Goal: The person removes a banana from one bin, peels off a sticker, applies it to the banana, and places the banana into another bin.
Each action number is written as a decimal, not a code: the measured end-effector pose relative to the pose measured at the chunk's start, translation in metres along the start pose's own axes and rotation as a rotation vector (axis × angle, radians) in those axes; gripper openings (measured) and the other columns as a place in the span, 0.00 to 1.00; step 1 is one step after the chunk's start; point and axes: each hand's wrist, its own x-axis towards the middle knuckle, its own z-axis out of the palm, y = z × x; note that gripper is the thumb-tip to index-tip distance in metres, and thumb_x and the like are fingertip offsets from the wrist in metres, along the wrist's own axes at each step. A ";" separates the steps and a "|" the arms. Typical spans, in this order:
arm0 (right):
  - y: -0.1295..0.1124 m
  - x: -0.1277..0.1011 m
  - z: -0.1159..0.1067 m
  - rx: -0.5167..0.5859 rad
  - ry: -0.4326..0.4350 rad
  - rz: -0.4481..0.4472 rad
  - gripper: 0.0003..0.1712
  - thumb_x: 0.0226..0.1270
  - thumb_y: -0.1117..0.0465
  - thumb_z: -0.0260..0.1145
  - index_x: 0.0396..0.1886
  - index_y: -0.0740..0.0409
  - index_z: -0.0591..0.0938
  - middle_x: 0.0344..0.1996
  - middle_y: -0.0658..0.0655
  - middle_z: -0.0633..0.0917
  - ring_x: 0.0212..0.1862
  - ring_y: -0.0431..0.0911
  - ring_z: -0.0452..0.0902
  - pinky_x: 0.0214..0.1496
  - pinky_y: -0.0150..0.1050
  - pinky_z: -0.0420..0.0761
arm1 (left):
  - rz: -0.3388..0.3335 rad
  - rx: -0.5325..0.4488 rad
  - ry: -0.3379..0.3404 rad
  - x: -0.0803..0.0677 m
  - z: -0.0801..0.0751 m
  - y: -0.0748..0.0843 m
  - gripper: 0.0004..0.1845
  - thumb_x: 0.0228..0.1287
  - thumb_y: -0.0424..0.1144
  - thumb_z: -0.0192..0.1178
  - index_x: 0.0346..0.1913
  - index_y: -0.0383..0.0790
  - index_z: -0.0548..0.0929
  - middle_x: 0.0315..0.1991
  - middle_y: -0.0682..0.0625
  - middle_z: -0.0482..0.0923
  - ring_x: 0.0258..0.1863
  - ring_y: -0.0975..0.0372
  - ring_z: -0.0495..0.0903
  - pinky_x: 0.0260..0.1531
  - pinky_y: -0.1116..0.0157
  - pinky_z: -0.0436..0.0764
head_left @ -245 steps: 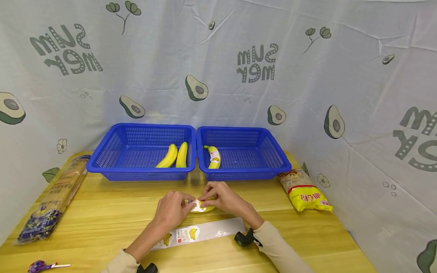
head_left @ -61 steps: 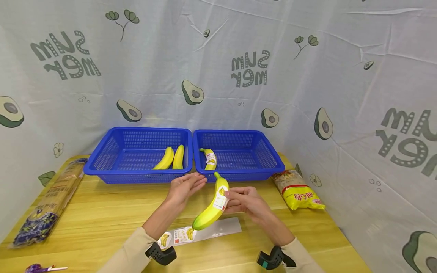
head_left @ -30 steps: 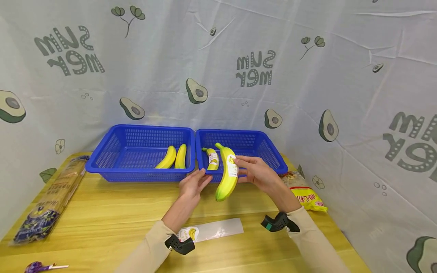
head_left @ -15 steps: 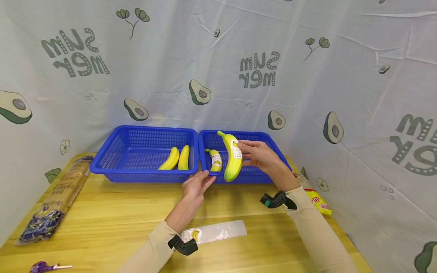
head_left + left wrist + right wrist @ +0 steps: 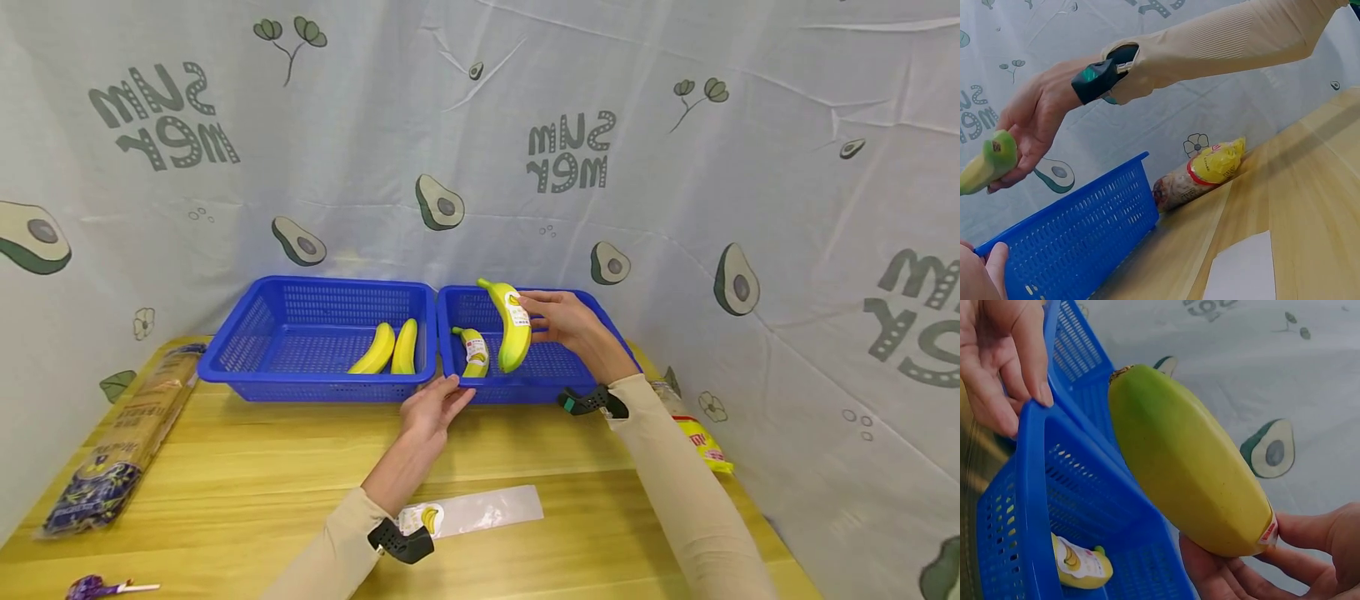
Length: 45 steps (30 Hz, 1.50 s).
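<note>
My right hand point(image 5: 558, 321) pinches a yellow banana point(image 5: 514, 340) with a white sticker on its side, above the right blue basket point(image 5: 547, 393). In the right wrist view the greenish tip of this banana point(image 5: 1179, 456) faces the camera. My left hand point(image 5: 429, 408) grips the front left corner of the right basket's rim. Inside that basket lies another stickered banana point(image 5: 474, 354). Two plain bananas, one on the left point(image 5: 375, 350) and one on the right point(image 5: 405, 346), lie in the left blue basket point(image 5: 315, 379).
A sticker strip point(image 5: 495, 510) lies on the wooden table point(image 5: 262, 483), partly hidden by my left wrist. Packaged noodles point(image 5: 123, 446) lie at the left, a lollipop point(image 5: 97, 587) at the front left. A yellow-labelled bag point(image 5: 697, 437) lies right of the baskets, partly behind my right arm.
Earlier both hands pressed a sticker onto the banana over the table. My right hand has since carried it up and forward over the right basket, while my left took hold of the rim.
</note>
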 end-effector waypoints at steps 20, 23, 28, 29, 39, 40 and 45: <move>0.010 0.056 0.006 -0.068 0.053 0.105 0.30 0.85 0.53 0.63 0.80 0.55 0.74 0.60 0.56 0.81 0.53 0.52 0.81 0.50 0.41 0.86 | 0.000 -0.004 -0.006 0.003 -0.002 0.000 0.09 0.71 0.19 0.64 0.50 0.26 0.77 0.37 0.41 0.83 0.30 0.59 0.88 0.47 0.56 0.92; 0.015 0.067 0.005 -0.050 0.066 0.127 0.29 0.85 0.54 0.63 0.80 0.55 0.75 0.57 0.55 0.81 0.53 0.53 0.81 0.48 0.41 0.86 | 0.001 -0.004 -0.009 0.004 -0.002 -0.001 0.09 0.71 0.19 0.65 0.49 0.27 0.77 0.37 0.41 0.82 0.30 0.59 0.88 0.48 0.56 0.92; 0.024 0.083 0.002 -0.022 0.086 0.175 0.28 0.86 0.54 0.62 0.79 0.56 0.75 0.54 0.56 0.80 0.55 0.54 0.80 0.50 0.44 0.87 | 0.001 -0.007 -0.014 0.004 -0.002 0.000 0.10 0.71 0.20 0.65 0.49 0.27 0.77 0.38 0.41 0.82 0.30 0.59 0.87 0.49 0.55 0.92; 0.027 0.086 0.002 -0.018 0.088 0.187 0.28 0.86 0.54 0.62 0.79 0.56 0.74 0.54 0.55 0.80 0.54 0.53 0.80 0.49 0.43 0.87 | 0.001 -0.007 -0.014 0.004 -0.002 0.000 0.10 0.71 0.19 0.65 0.49 0.27 0.77 0.38 0.42 0.81 0.30 0.59 0.87 0.49 0.55 0.92; 0.047 0.100 -0.002 0.053 0.092 0.252 0.30 0.84 0.59 0.64 0.80 0.59 0.72 0.62 0.60 0.79 0.56 0.56 0.79 0.71 0.54 0.82 | 0.002 -0.017 -0.021 0.005 -0.002 -0.001 0.10 0.71 0.20 0.65 0.49 0.27 0.77 0.37 0.42 0.82 0.30 0.59 0.87 0.49 0.56 0.92; 0.049 0.101 -0.002 0.051 0.087 0.260 0.30 0.83 0.59 0.65 0.80 0.59 0.73 0.65 0.62 0.78 0.56 0.56 0.79 0.72 0.54 0.81 | 0.000 -0.015 -0.022 0.005 -0.002 -0.001 0.10 0.71 0.20 0.65 0.50 0.27 0.77 0.37 0.42 0.82 0.31 0.58 0.87 0.49 0.56 0.92; 0.056 0.103 -0.001 0.046 0.059 0.296 0.29 0.83 0.59 0.66 0.78 0.60 0.75 0.70 0.65 0.76 0.57 0.57 0.80 0.71 0.53 0.82 | -0.001 -0.015 -0.019 0.006 -0.002 -0.002 0.10 0.71 0.20 0.66 0.49 0.27 0.77 0.37 0.42 0.82 0.31 0.59 0.87 0.50 0.56 0.92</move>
